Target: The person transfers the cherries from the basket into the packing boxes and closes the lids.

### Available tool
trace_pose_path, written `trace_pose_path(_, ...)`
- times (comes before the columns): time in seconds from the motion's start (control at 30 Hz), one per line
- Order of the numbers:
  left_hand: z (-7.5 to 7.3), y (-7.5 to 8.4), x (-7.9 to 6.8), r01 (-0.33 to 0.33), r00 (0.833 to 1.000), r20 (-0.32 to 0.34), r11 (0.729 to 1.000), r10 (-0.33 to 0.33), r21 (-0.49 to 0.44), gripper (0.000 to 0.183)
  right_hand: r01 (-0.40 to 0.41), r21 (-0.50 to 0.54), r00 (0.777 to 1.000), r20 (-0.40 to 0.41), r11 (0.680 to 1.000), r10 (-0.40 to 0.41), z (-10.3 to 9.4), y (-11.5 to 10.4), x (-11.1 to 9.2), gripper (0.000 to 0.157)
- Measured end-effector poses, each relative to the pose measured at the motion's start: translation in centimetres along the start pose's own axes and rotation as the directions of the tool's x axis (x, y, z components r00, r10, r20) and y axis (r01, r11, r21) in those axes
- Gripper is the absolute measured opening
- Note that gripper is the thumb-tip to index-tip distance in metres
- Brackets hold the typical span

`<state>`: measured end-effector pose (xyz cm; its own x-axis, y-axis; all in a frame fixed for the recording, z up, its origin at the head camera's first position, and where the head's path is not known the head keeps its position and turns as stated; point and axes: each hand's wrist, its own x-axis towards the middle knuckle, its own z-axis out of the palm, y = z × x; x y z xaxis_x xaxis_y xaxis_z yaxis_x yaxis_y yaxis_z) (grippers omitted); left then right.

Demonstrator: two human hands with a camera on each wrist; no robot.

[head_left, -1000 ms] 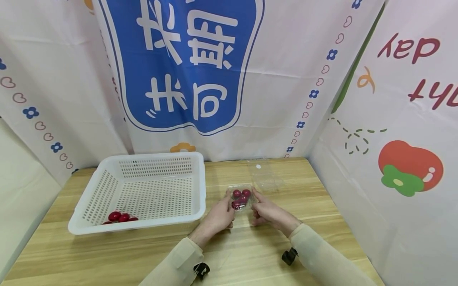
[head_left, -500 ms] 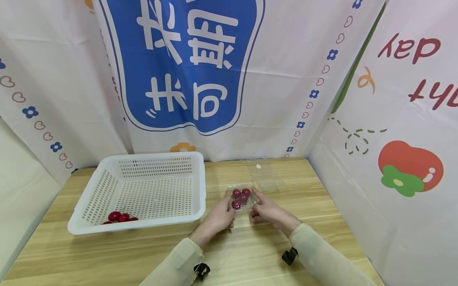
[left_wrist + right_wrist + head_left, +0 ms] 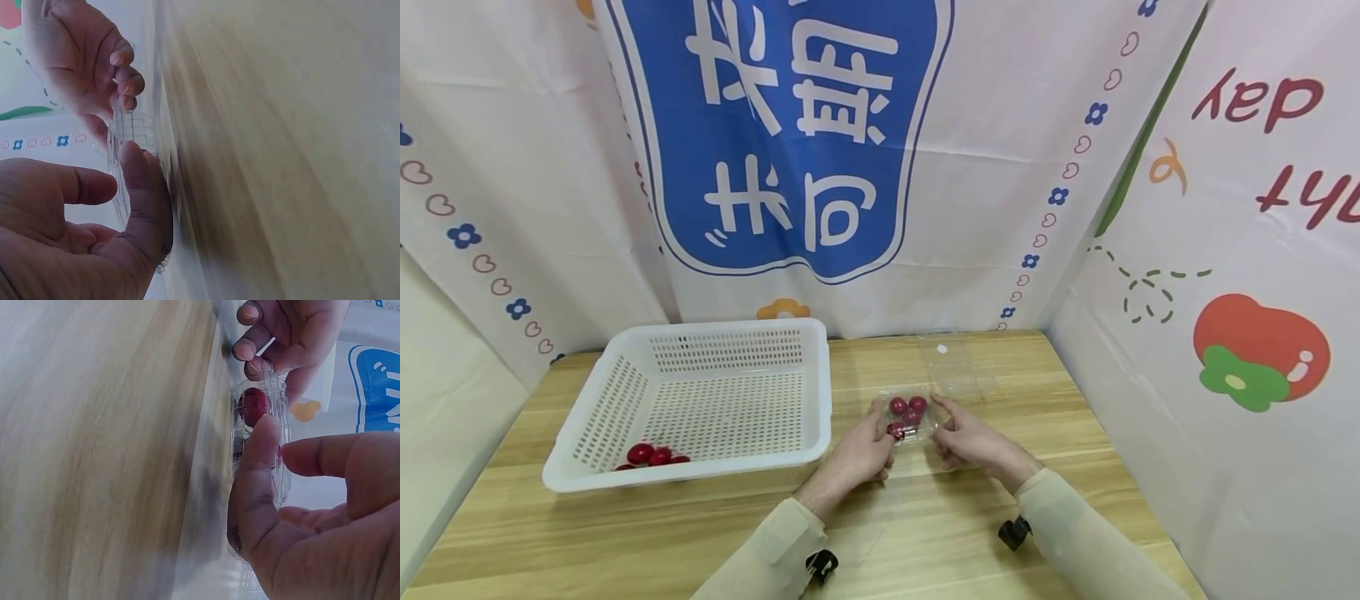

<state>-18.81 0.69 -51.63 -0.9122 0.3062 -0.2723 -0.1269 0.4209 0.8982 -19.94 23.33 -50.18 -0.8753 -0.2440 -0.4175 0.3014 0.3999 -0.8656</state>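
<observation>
A small clear plastic clamshell box (image 3: pixel 913 433) holds several dark red round fruits (image 3: pixel 917 404) on the wooden table. On its left side my left hand (image 3: pixel 861 446) grips the edge; in the left wrist view its thumb and a finger lie on either side of the clear rim. At the opposite side my right hand (image 3: pixel 970 440) pinches the rim between thumb and finger, as the right wrist view shows. The two lid layers look pressed close together there, and one red fruit (image 3: pixel 254 406) shows through the clear wall.
A white perforated plastic basket (image 3: pixel 820 392) stands to the left, with several red fruits (image 3: pixel 641 453) in its near left corner. Behind the box lies another clear plastic piece (image 3: pixel 958 375) with a white dot. Printed cloth (image 3: pixel 985 183) hangs behind the table (image 3: pixel 925 542).
The box and its fruits have shifted slightly to the right. My right hand and forearm have also moved a little right, while my left hand keeps nearly the same place.
</observation>
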Motion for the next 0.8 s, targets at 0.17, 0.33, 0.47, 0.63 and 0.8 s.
trace_pose_path(0.17, -0.16, 0.05, 0.04, 0.034, 0.999, -0.008, 0.999, -0.034, -0.015, 0.078, 0.002, -0.006, 1.0, 0.007, 1.0, -0.002, -0.19, 0.17, 0.25, 0.082)
trace_pose_path(0.33, -0.09, 0.16, 0.16, 0.031, 0.999, -0.009, 0.999, -0.031, -0.042, 0.078, 0.0, -0.003, 1.0, 0.009, 1.0, 0.0, -0.41, 0.38, 0.46, 0.08)
trace_pose_path(0.47, 0.08, 0.13, 0.31, 0.022, 1.0, -0.007, 0.995, -0.023, -0.097, 0.078, 0.0, 0.012, 1.0, 0.015, 1.0, 0.0, -0.45, 0.59, 0.56, 0.08)
trace_pose_path(0.63, 0.17, -0.11, 0.69, 0.019, 1.0, -0.02, 0.991, -0.022, -0.133, 0.077, 0.02, 0.025, 1.0, 0.017, 0.999, -0.02, -0.43, 0.7, 0.64, 0.079)
trace_pose_path(0.8, 0.17, -0.2, 0.97, 0.002, 0.999, -0.044, 0.986, -0.01, -0.168, 0.077, 0.024, 0.013, 1.0, 0.015, 1.0, -0.025, -0.31, 0.57, 0.56, 0.079)
